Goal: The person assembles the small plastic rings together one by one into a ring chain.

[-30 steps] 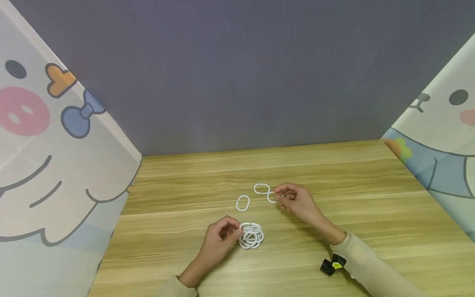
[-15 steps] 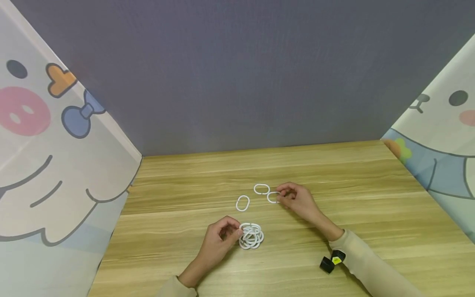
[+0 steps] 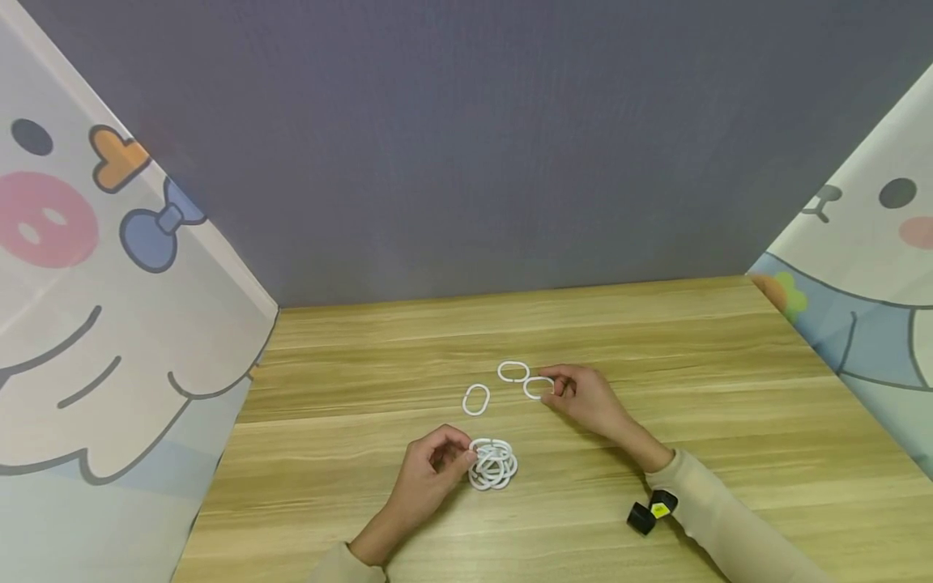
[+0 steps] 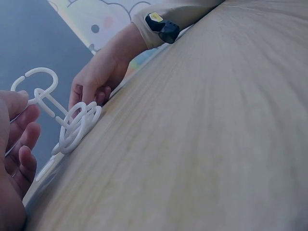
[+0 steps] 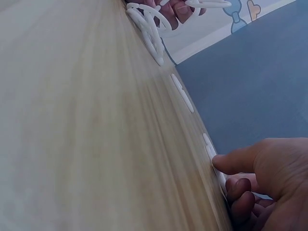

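White oval plastic links, each with a small gap, are on the wooden table. In the left wrist view, my left hand point(image 3: 433, 465) pinches one raised link point(image 4: 48, 74) between thumb and forefinger. More links point(image 4: 79, 127) hang from it and lie in a bunched chain on the table. My right hand point(image 3: 586, 401) has thumb and forefinger at the right end of a loose link point(image 3: 527, 393), which lies flat; the thumb touches it in the right wrist view. Two other loose links lie nearby, one point(image 3: 513, 362) just behind it and one point(image 3: 465, 402) to the left.
The wooden table point(image 3: 328, 372) meets a grey panel point(image 3: 510, 162) at the back. Printed cartoon panels stand at the left point(image 3: 168, 340) and right point(image 3: 875, 267). A black wrist camera point(image 3: 642, 518) is strapped at the right sleeve.
The right thumb and forefinger have spread around the end of the loose link, showing more of it. My left hand and its chain stay in place.
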Tool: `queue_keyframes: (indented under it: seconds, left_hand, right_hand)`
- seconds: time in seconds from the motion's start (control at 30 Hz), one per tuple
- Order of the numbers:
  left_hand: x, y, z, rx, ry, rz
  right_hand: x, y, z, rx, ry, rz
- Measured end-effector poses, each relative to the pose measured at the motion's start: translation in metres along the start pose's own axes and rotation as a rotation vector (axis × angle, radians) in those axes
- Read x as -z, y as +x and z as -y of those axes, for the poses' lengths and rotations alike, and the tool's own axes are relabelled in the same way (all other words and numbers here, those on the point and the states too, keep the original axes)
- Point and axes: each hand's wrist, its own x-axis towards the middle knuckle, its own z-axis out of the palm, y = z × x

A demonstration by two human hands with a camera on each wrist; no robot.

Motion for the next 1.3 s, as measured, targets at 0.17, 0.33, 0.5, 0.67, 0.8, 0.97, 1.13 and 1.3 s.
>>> queue_keyframes:
  seconds: [0.17,0.33,0.5,0.67,0.8,0.97,1.13,1.3]
  left_hand:
    - [-0.0006,0.0001,-0.0006,-0.011,-0.003,-0.002]
    - [-0.0006,-0.0001,0.0,-0.022,-0.002,-0.002]
    - [-0.0002,0.0,0.0006,-0.009,0.0,0.0]
    - [-0.0005,0.0003,0.0004,-0.007,0.003,0.001]
    - [-0.0005,0.0,0.0004,-0.007,0.004,0.0]
    - [-0.0003,0.0,0.0001,-0.007,0.004,0.001]
    - [-0.0004,0.0002,-0.0002,-0.006,0.004,0.002]
    - [0.0,0.0,-0.0015,0.001,0.003,0.006]
  right_hand:
    - [0.0008,0.0003,0.0012,0.006,-0.016,0.003]
    - [0.0024,0.0003,-0.0003,-0.011,0.006,0.018]
    - [0.0035,-0.0002,-0.0015,-0.012,-0.002,-0.013]
    - [0.0042,-0.0014,-0.0023,-0.005,0.012,-0.035]
    - [0.0039,-0.0006,-0.0036,-0.034,0.065,-0.012]
    - [0.004,-0.0007,-0.0058,-0.058,0.109,0.007]
    - [0.0035,-0.001,-0.0077,-0.067,0.165,0.01]
    - [0.0033,-0.0006,-0.0074,-0.095,0.224,0.01]
